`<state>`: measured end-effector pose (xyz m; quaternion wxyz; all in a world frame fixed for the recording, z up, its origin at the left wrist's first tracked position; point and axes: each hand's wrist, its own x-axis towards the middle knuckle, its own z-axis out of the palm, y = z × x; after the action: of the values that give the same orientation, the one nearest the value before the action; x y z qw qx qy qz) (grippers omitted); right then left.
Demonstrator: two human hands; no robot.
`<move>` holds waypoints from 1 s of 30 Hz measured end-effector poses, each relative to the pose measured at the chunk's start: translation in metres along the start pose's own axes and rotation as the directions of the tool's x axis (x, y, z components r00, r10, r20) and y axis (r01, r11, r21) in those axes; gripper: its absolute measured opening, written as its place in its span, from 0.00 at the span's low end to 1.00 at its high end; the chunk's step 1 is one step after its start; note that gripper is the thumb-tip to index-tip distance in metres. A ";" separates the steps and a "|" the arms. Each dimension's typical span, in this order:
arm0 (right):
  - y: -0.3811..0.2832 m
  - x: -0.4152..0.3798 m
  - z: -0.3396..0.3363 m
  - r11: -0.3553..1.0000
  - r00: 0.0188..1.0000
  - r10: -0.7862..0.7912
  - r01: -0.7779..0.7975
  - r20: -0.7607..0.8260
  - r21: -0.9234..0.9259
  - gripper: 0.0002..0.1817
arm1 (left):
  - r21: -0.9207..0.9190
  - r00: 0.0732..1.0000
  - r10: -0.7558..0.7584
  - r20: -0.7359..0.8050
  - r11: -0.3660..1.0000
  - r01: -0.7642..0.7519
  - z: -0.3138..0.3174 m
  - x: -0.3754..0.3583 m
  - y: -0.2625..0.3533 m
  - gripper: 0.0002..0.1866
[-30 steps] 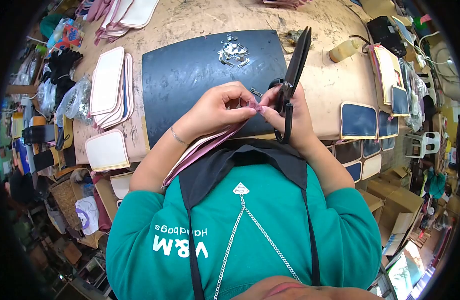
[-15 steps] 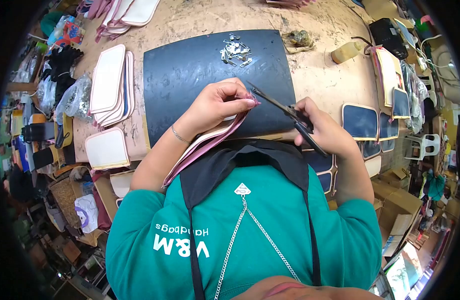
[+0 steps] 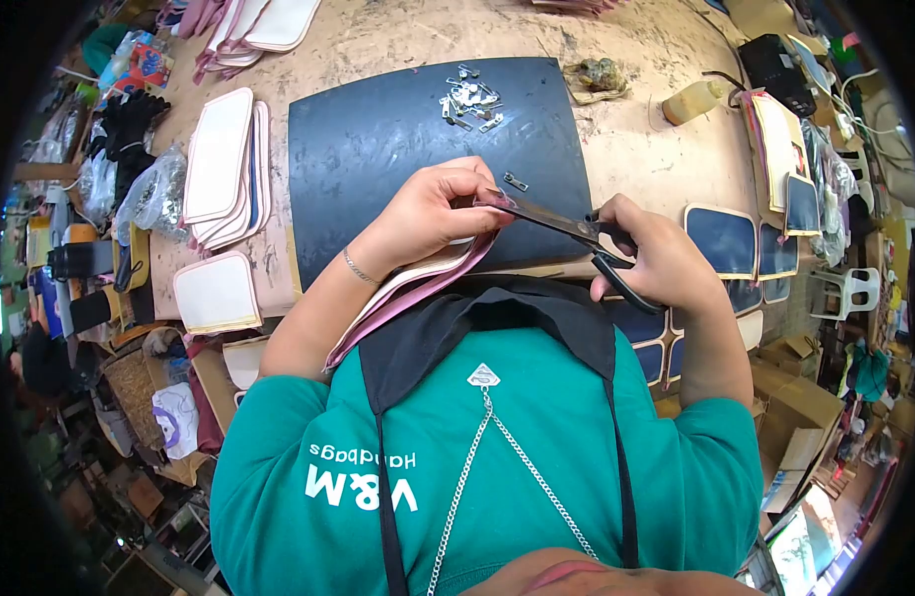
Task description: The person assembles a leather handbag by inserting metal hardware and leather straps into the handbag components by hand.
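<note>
A pink-edged pouch hangs over the near edge of a black mat, its corner pinched in the left hand fingers. The right hand, fingers closed through scissors, sets the blades at that corner above the table.

White letters on the chest of the green sweatshirt read "V&M" with "Handbags" beside it, seen upside down from the head camera. No other text is legible.
</note>
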<state>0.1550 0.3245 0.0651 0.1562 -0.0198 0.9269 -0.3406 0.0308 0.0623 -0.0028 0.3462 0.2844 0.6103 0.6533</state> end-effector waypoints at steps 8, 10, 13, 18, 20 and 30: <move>0.008 -0.001 0.007 0.999 0.999 -0.043 0.043 -0.033 0.026 0.30 | 0.061 1.000 -0.012 0.002 0.998 0.012 0.001 0.000 0.003 0.03; 0.011 -0.002 0.008 0.998 0.998 -0.042 0.044 -0.051 0.038 0.28 | 0.002 1.000 -0.012 -0.001 1.000 0.012 0.002 0.000 -0.001 0.04; 0.016 -0.004 0.007 0.996 0.996 0.032 -0.025 -0.085 0.088 0.26 | 0.027 1.000 -0.002 -0.012 1.000 0.002 0.001 0.001 0.001 0.03; 0.054 0.008 0.000 0.971 0.928 0.239 -0.233 -0.284 0.056 0.17 | -0.071 0.999 0.007 -0.044 0.997 -0.010 0.006 0.001 0.011 0.04; 0.064 0.010 -0.004 0.914 0.855 0.315 -0.391 -0.412 -0.113 0.21 | -0.064 0.997 0.040 -0.062 0.997 -0.044 0.003 0.001 0.008 0.05; 0.128 0.008 0.006 0.856 0.806 0.207 -0.424 -0.555 -0.297 0.21 | -0.169 0.830 -0.036 -0.556 0.983 -0.071 -0.023 0.007 -0.023 0.16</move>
<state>0.1583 0.4184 -0.0231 -0.0431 0.1959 0.9744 -0.1017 0.0106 0.0549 -0.0284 0.1722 0.0543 0.6195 0.7639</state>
